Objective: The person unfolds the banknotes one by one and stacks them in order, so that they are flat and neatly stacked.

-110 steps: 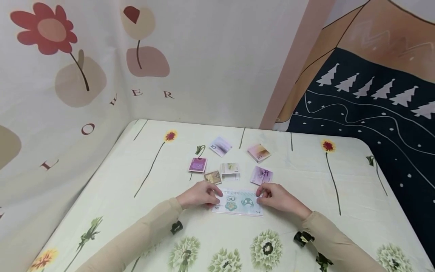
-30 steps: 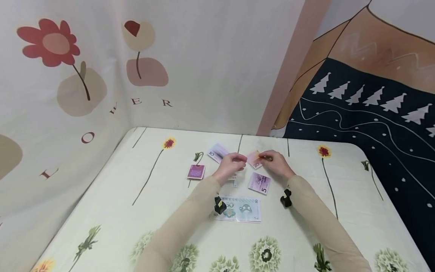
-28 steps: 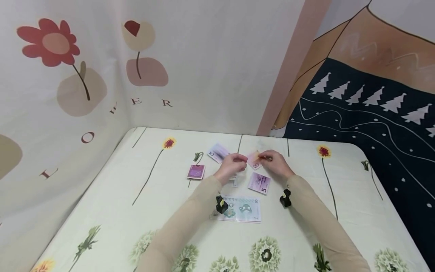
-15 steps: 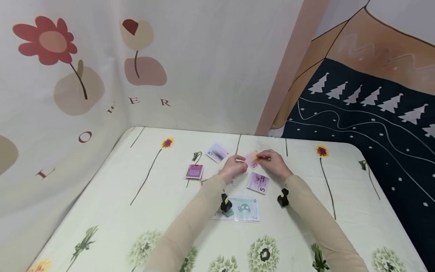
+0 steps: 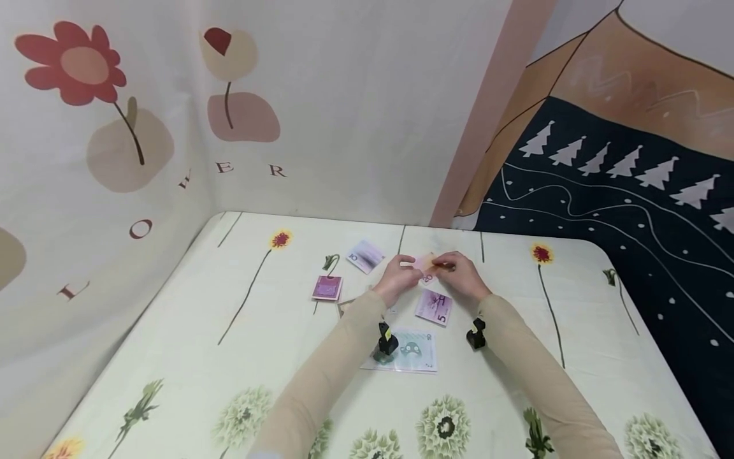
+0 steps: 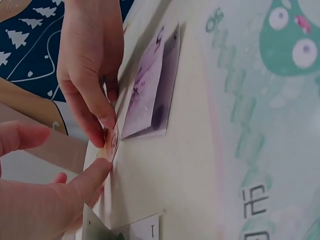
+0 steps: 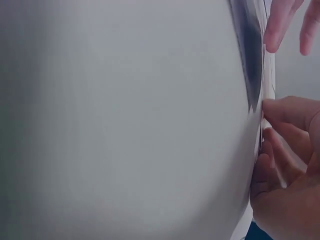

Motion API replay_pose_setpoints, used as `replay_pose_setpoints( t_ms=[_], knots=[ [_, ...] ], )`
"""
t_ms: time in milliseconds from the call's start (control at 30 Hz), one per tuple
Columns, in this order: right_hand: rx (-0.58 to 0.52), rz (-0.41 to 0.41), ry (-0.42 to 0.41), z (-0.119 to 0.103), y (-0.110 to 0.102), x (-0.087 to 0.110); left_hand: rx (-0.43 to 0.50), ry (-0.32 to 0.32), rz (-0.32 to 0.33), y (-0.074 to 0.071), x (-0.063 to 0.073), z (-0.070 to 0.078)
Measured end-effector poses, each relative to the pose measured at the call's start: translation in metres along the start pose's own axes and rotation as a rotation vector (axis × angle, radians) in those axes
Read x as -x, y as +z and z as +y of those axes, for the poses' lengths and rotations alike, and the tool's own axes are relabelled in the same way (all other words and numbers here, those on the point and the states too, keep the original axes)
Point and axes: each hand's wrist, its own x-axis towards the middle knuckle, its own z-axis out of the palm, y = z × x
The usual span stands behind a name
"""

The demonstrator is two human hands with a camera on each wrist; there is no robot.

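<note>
Head view has the orange note (image 5: 425, 262) between my hands, beyond the purple note (image 5: 434, 308), right hand (image 5: 463, 275) pinching it, left hand (image 5: 399, 278) touching, fingers relaxed; likely light, crease-prone paper, best held by edges.

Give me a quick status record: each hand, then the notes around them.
Right hand: pinches the orange 20 note
Left hand: fingertip at that note's edge
Purple 5 note: folded, partly open, nearer the person
50 note: flat, partly hidden behind the left sleeve
10 note: left of the orange one
</note>
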Motion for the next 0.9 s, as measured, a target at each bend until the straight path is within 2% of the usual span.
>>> replay_pose_setpoints(
  t_ms=[133, 433, 700, 900],
  knots=[
    [0.004, 0.020, 0.033, -0.005, 0.002, 0.000, 0.062, 0.000, 0.019, 0.001, 0.001, 0.000],
    [0.028, 0.033, 0.157, -0.015, 0.006, 0.002, 0.140, -0.007, 0.027, -0.004, 0.000, 0.000],
    [0.000, 0.031, 0.176, -0.015, 0.007, 0.004, 0.191, -0.010, -0.011, -0.003, -0.002, -0.003],
    [-0.026, 0.022, 0.162, -0.016, 0.008, 0.009, 0.159, 0.008, 0.024, -0.002, -0.003, -0.009]
  ],
)
